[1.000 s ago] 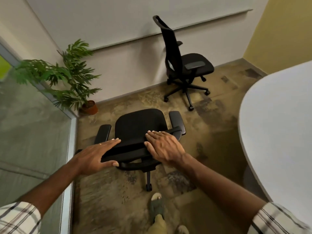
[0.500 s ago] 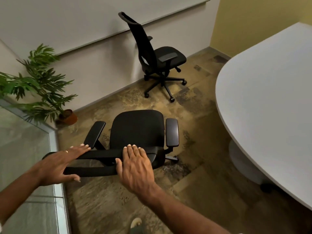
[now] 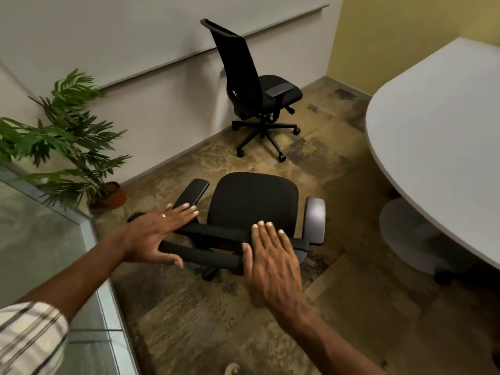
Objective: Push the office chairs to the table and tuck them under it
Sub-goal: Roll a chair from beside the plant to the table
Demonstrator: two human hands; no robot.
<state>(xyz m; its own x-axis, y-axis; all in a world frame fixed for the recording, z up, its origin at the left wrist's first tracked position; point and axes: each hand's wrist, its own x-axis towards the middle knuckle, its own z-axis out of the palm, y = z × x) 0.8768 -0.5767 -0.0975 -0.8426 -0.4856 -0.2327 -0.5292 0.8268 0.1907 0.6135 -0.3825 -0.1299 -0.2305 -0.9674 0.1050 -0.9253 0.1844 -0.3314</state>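
The near black office chair (image 3: 254, 198) stands on the carpet in front of me, its seat facing away. My left hand (image 3: 154, 234) lies flat on the left end of its backrest top (image 3: 213, 257), fingers stretched, thumb under the edge. My right hand (image 3: 273, 261) rests flat on the right part of the same backrest, fingers straight. A second black chair (image 3: 238, 69) with a tall mesh back stands by the far wall. The white rounded table (image 3: 438, 125) fills the right side, about a chair's width from the near chair.
A potted plant (image 3: 70, 136) stands in the left corner beside a glass partition (image 3: 40, 239). The table's grey base (image 3: 405, 234) sits under its near edge. Open carpet lies between the near chair and the table. A yellow wall rises behind the table.
The near chair has turned a little and come nearer the table. Both hands have stayed on its backrest, and my view has swung round.
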